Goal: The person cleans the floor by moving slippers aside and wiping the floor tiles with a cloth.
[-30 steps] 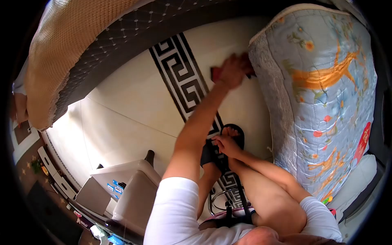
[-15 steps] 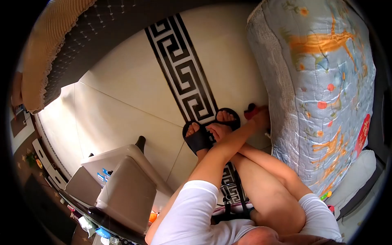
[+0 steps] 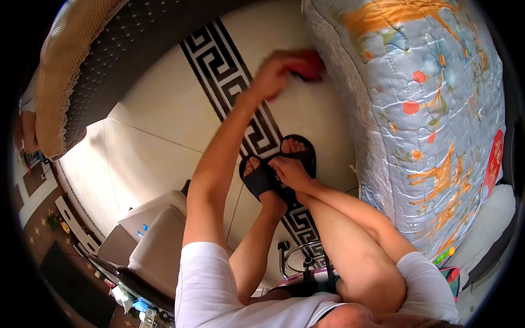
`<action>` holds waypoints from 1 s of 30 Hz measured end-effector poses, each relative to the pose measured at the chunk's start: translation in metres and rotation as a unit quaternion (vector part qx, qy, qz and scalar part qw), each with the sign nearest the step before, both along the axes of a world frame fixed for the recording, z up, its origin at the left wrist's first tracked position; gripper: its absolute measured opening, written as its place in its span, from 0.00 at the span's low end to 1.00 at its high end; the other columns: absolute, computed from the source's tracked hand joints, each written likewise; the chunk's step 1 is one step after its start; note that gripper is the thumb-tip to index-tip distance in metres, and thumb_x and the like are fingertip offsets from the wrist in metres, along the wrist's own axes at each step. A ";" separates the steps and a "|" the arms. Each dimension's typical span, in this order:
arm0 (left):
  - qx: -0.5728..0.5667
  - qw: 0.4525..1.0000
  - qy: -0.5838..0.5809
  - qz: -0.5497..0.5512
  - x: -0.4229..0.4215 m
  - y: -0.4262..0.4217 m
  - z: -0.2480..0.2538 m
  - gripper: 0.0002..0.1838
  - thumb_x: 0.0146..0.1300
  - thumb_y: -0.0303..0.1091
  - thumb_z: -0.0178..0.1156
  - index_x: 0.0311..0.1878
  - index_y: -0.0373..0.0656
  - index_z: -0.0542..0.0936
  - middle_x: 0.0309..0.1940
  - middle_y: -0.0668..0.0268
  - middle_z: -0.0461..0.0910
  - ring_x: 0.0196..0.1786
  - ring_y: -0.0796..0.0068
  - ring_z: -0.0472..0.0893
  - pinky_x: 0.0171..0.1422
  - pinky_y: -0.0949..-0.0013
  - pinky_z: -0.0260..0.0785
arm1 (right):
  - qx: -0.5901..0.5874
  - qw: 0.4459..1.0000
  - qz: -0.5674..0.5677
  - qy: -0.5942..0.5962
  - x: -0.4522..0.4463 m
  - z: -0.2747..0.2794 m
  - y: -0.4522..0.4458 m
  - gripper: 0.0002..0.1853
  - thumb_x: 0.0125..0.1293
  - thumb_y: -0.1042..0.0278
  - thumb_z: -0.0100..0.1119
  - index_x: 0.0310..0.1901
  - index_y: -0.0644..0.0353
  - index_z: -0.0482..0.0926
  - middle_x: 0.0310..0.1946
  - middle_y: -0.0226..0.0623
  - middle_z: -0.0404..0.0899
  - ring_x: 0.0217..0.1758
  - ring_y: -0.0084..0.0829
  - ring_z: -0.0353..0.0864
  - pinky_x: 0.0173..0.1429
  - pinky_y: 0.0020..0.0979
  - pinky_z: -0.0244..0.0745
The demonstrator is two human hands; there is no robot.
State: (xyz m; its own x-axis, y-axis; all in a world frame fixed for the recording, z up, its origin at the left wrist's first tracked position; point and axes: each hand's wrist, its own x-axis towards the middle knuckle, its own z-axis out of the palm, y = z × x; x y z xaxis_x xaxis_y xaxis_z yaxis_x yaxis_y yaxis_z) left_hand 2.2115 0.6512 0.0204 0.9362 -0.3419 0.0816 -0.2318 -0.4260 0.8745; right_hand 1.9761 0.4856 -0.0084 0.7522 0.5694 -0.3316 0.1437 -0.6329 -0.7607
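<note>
My left hand (image 3: 272, 74), smeared by motion, is stretched out over the floor beside the patterned tile band. Its fingers are closed round a red and black object (image 3: 309, 66), too blurred to name, near the quilt's left edge. My right hand (image 3: 291, 173) is low over my feet, between the two black slippers (image 3: 301, 154). Its fingers are curled together, pointing left. Whether anything is inside them cannot be seen.
A light blue quilt (image 3: 415, 131) with floral print bulges along the right. A dark padded piece with a tan cover (image 3: 74, 60) stands at upper left. A grey-beige plastic bin or chair (image 3: 158, 235) is at lower left. Below me is a metal ring frame (image 3: 298, 257).
My left hand has swung from low beside the quilt up and left, carrying the red and black object. My right hand stays near my feet. The view has shifted slightly.
</note>
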 end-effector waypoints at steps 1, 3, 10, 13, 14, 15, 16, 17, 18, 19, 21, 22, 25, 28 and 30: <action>0.134 0.988 -0.053 0.053 0.009 0.015 -0.009 0.33 0.46 0.14 0.54 0.58 0.52 0.80 0.60 0.61 0.78 0.68 0.57 0.70 0.74 0.47 0.54 | -0.003 1.000 -0.010 0.002 -0.001 0.000 0.002 0.13 0.59 0.59 0.56 0.40 0.59 0.79 0.39 0.47 0.78 0.44 0.47 0.77 0.54 0.45 0.68; 0.211 0.971 -0.064 0.090 0.004 0.025 -0.033 0.35 0.47 0.15 0.56 0.60 0.56 0.79 0.63 0.63 0.75 0.72 0.57 0.65 0.76 0.43 0.48 | -0.005 1.000 -0.022 0.015 0.001 0.002 0.005 0.17 0.57 0.53 0.56 0.38 0.59 0.79 0.40 0.49 0.76 0.47 0.49 0.74 0.59 0.48 0.64; 0.200 0.976 -0.033 0.074 -0.054 -0.010 -0.052 0.37 0.49 0.12 0.53 0.63 0.57 0.76 0.69 0.66 0.68 0.77 0.59 0.58 0.79 0.39 0.39 | -0.022 0.999 0.032 0.032 0.003 0.022 0.004 0.19 0.59 0.58 0.56 0.48 0.60 0.77 0.48 0.47 0.76 0.54 0.48 0.72 0.62 0.46 0.63; 0.182 0.981 -0.016 0.067 -0.079 -0.029 -0.048 0.37 0.50 0.11 0.52 0.63 0.58 0.76 0.70 0.67 0.68 0.77 0.60 0.57 0.79 0.40 0.39 | 0.016 0.995 0.093 -0.040 -0.005 0.031 -0.004 0.11 0.61 0.76 0.56 0.46 0.57 0.77 0.37 0.38 0.82 0.40 0.42 0.82 0.45 0.39 0.77; 0.178 0.981 -0.014 0.071 -0.088 -0.036 -0.047 0.37 0.50 0.10 0.51 0.62 0.58 0.76 0.69 0.67 0.69 0.77 0.60 0.57 0.80 0.41 0.38 | 0.041 0.989 0.140 -0.016 -0.005 0.037 -0.010 0.12 0.62 0.75 0.56 0.48 0.57 0.77 0.39 0.39 0.82 0.42 0.42 0.82 0.47 0.39 0.77; 0.175 0.982 -0.017 0.072 -0.096 -0.042 -0.049 0.37 0.50 0.10 0.51 0.62 0.57 0.77 0.69 0.67 0.69 0.77 0.60 0.57 0.79 0.41 0.39 | 0.065 0.980 0.187 0.007 -0.005 0.043 -0.015 0.13 0.62 0.75 0.55 0.49 0.56 0.77 0.41 0.40 0.83 0.44 0.42 0.82 0.49 0.39 0.77; 0.171 0.982 -0.018 0.073 -0.107 -0.050 -0.051 0.37 0.50 0.10 0.51 0.62 0.57 0.77 0.69 0.68 0.69 0.77 0.60 0.57 0.79 0.40 0.39 | 0.053 0.957 0.268 0.096 -0.010 0.048 -0.021 0.14 0.63 0.74 0.54 0.51 0.56 0.77 0.43 0.41 0.82 0.47 0.42 0.82 0.52 0.39 0.76; 0.165 0.983 -0.019 0.072 -0.117 -0.057 -0.052 0.36 0.50 0.10 0.51 0.62 0.57 0.77 0.69 0.68 0.69 0.77 0.60 0.57 0.79 0.40 0.39 | 0.039 0.920 0.344 0.184 -0.014 0.054 -0.027 0.15 0.64 0.74 0.53 0.52 0.56 0.77 0.45 0.43 0.82 0.49 0.43 0.81 0.54 0.40 0.75; 0.181 0.981 -0.009 0.066 -0.126 -0.065 -0.053 0.36 0.50 0.11 0.52 0.61 0.56 0.77 0.69 0.68 0.68 0.77 0.60 0.56 0.79 0.40 0.39 | 0.023 0.870 0.412 0.269 -0.019 0.060 -0.035 0.16 0.65 0.73 0.52 0.54 0.56 0.76 0.47 0.44 0.82 0.51 0.44 0.80 0.56 0.40 0.74; 0.195 0.979 -0.001 0.061 -0.132 -0.074 -0.053 0.35 0.50 0.12 0.53 0.61 0.56 0.78 0.70 0.68 0.67 0.77 0.60 0.56 0.80 0.40 0.39 | 0.039 0.852 0.438 0.282 -0.025 0.067 -0.040 0.17 0.65 0.73 0.52 0.56 0.56 0.76 0.49 0.45 0.82 0.53 0.44 0.80 0.57 0.41 0.73; 0.203 0.978 -0.014 0.045 -0.139 -0.085 -0.058 0.34 0.49 0.13 0.54 0.60 0.55 0.79 0.70 0.68 0.67 0.77 0.59 0.56 0.80 0.40 0.39 | -0.006 0.834 0.402 0.377 -0.068 0.060 -0.049 0.19 0.65 0.71 0.51 0.57 0.58 0.75 0.51 0.45 0.81 0.54 0.45 0.79 0.58 0.40 0.72; 0.196 0.980 -0.029 0.035 -0.151 -0.095 -0.066 0.33 0.49 0.13 0.54 0.59 0.55 0.79 0.70 0.68 0.67 0.77 0.58 0.56 0.80 0.40 0.39 | -0.022 0.770 0.531 0.353 -0.105 0.040 -0.057 0.19 0.65 0.69 0.51 0.58 0.58 0.74 0.51 0.46 0.80 0.53 0.43 0.79 0.58 0.39 0.72; 0.168 0.985 -0.040 -0.020 -0.203 -0.132 -0.077 0.28 0.48 0.17 0.56 0.54 0.52 0.82 0.67 0.66 0.71 0.77 0.55 0.57 0.78 0.39 0.42 | 0.058 0.714 0.531 0.453 -0.118 0.081 -0.074 0.20 0.65 0.66 0.55 0.59 0.58 0.74 0.49 0.45 0.81 0.54 0.41 0.79 0.57 0.38 0.73; 0.133 0.987 -0.063 -0.066 -0.258 -0.174 -0.044 0.20 0.53 0.26 0.56 0.50 0.53 0.83 0.63 0.65 0.74 0.74 0.56 0.61 0.77 0.42 0.48 | -0.018 0.778 0.533 0.330 -0.106 0.079 -0.069 0.23 0.60 0.69 0.52 0.58 0.59 0.75 0.52 0.45 0.79 0.56 0.42 0.77 0.60 0.37 0.72; 0.137 0.976 -0.077 -0.154 -0.286 -0.206 -0.055 0.18 0.52 0.30 0.58 0.48 0.56 0.83 0.62 0.66 0.75 0.71 0.57 0.64 0.74 0.44 0.51 | -0.071 0.801 0.549 0.228 -0.107 0.090 -0.063 0.23 0.59 0.70 0.52 0.59 0.62 0.74 0.54 0.46 0.78 0.59 0.42 0.76 0.63 0.36 0.69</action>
